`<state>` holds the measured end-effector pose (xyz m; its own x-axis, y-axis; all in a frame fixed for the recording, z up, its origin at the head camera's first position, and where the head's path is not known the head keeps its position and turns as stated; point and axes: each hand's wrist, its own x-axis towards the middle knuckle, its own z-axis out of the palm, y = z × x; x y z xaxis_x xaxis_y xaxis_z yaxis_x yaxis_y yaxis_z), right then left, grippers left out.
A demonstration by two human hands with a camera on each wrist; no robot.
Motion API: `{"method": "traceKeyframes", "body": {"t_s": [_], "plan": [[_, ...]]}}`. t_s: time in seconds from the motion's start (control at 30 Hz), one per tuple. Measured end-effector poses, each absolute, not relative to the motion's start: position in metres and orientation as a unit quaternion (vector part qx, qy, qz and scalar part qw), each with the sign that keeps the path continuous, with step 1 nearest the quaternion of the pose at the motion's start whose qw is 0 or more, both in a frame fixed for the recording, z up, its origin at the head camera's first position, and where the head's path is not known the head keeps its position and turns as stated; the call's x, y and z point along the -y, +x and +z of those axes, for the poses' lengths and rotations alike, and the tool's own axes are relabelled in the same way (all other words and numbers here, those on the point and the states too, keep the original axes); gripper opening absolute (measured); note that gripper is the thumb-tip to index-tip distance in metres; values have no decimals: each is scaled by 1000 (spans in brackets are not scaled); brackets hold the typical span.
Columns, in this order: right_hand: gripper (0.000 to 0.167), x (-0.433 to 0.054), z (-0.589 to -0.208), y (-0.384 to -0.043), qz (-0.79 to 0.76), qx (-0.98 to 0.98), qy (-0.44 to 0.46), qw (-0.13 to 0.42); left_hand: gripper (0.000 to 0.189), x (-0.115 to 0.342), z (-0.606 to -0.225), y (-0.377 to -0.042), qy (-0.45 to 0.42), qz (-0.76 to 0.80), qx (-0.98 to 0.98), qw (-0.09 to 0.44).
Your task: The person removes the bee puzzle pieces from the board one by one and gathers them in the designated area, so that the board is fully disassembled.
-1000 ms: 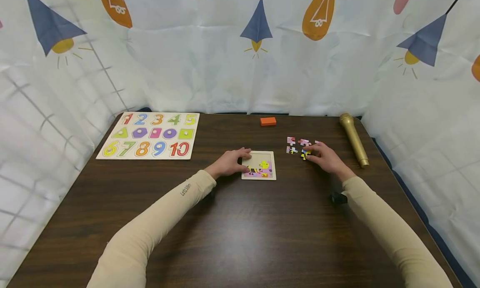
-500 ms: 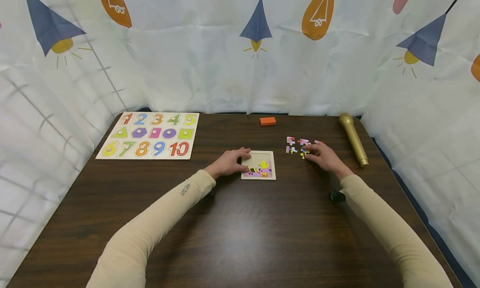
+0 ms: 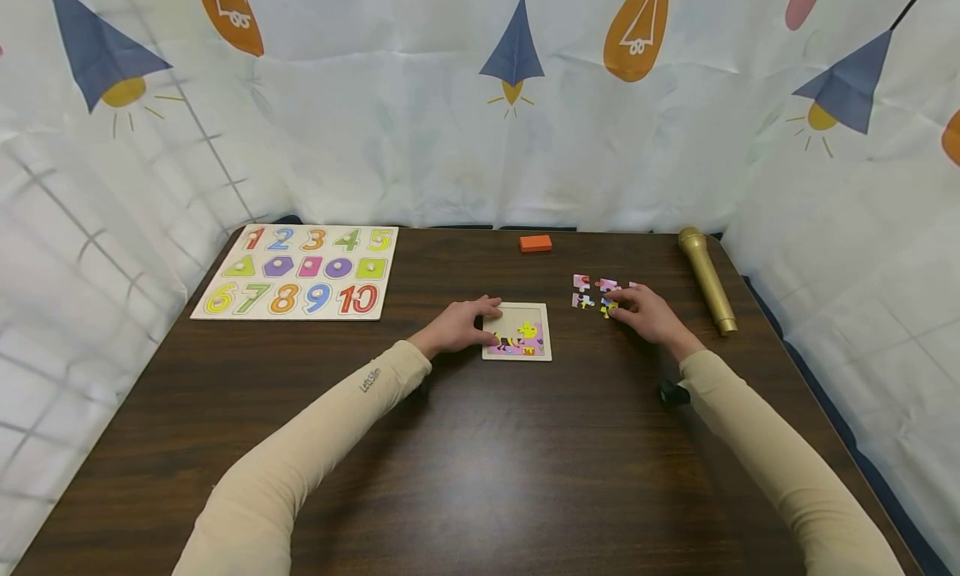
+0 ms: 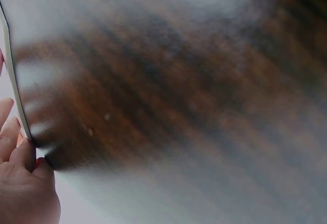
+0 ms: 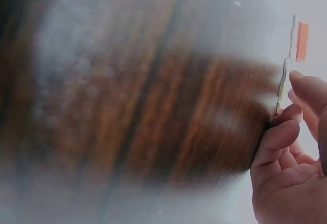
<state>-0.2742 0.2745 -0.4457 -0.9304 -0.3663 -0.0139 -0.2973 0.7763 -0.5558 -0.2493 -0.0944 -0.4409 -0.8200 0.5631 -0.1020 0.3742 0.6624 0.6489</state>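
Note:
A small square jigsaw tray (image 3: 517, 315) lies near the table's middle, its lower part filled with pink and yellow pieces. My left hand (image 3: 457, 326) grips the tray's left side, thumb low over the fitted pieces and a finger at the upper edge. In the left wrist view, curled fingers meet the tray's thin edge (image 4: 14, 81). To the right, my right hand (image 3: 648, 313) pinches a blue, yellow and black jigsaw piece (image 3: 606, 311) between thumb and fingers, close to the tabletop. Several loose pink pieces (image 3: 581, 300) lie beside it, one partly hidden behind the fingers.
A board of numbers and shapes (image 3: 296, 273) lies at the back left. An orange block (image 3: 536, 243) sits near the far edge, and a gold microphone-shaped stick (image 3: 708, 282) lies at the right. Behind the brown table (image 3: 480, 476) hangs a patterned white curtain (image 3: 435, 142).
The right hand has shifted very slightly left, with the jigsaw piece at its fingertips. The left hand and the tray have stayed in place.

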Motion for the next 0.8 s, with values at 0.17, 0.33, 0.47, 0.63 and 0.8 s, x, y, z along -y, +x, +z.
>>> {"method": "traceKeyframes", "body": {"t_s": [0.17, 0.33, 0.47, 0.63, 0.8], "plan": [[40, -273, -447, -275, -287, -940, -174, 54, 50, 94, -441, -249, 261, 314, -901, 146], [41, -272, -446, -274, -283, -942, -170, 62, 50, 94, -442, -249, 264, 313, -901, 142], [40, -273, -445, -274, -277, -942, -176, 68, 51, 94, -442, -249, 263, 316, -900, 142], [40, -273, -445, -272, -280, -942, -172, 73, 51, 95, -443, -250, 264, 317, -900, 143], [40, -273, -446, -272, -284, -942, -166, 74, 51, 95, -442, -249, 264, 318, -899, 142]]}}
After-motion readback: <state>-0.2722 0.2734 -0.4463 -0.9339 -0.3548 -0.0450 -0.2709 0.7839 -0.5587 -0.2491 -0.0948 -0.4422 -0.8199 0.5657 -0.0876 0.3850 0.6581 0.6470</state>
